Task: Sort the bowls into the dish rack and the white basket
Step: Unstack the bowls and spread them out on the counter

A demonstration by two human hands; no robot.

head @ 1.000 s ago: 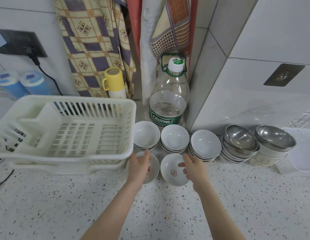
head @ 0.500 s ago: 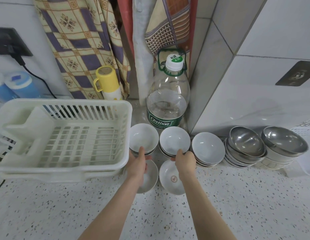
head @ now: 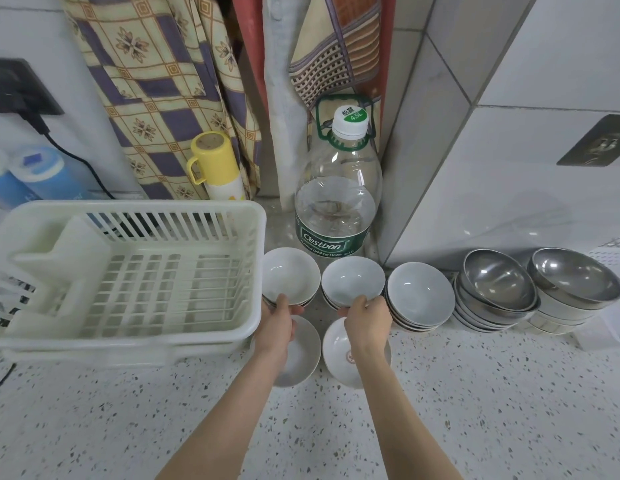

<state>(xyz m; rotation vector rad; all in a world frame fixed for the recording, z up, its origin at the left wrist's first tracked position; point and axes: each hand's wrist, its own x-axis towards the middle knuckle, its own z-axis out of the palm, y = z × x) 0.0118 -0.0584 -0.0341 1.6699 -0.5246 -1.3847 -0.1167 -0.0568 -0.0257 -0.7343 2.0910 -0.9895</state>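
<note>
We're at pickup: left hand [head: 277,322] grips the left bowl stack [head: 290,279], right hand [head: 368,318] grips the middle stack [head: 353,281]. Next: lift both clear, move to dish rack [head: 128,268].

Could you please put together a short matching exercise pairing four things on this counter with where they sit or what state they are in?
Things:
1. water bottle
2. yellow flask
3. steel bowls
4. left hand

Places or states:
A. stacked at the right end of the row of bowls
B. standing in the tiled corner, behind the white bowls
C. gripping the rim of a white bowl stack
D. upright behind the dish rack, against the patterned cloth

Pairs: 1-B, 2-D, 3-A, 4-C
</note>
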